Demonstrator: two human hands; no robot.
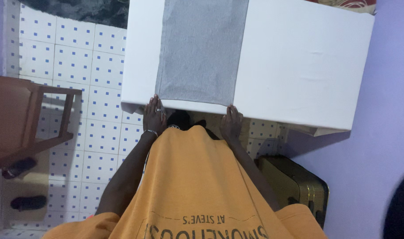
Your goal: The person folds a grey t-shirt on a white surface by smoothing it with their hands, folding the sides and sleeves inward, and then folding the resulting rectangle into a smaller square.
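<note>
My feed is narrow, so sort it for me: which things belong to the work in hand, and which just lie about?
In hand: grey cloth, white table, left hand and right hand at the cloth's near corners.

Lying about: wooden chair, gold suitcase, dark sandals on the tiled floor.

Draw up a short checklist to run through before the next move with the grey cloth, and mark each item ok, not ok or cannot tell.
1. Left hand at the near left corner of the grey cloth: ok.
2. Right hand at the near right corner: ok.
3. Cloth lies flat on the white table: ok.
4. Cloth's far edge in view: not ok, cut off by the frame.
5. Fingers pinching the cloth or only resting: cannot tell.
</note>
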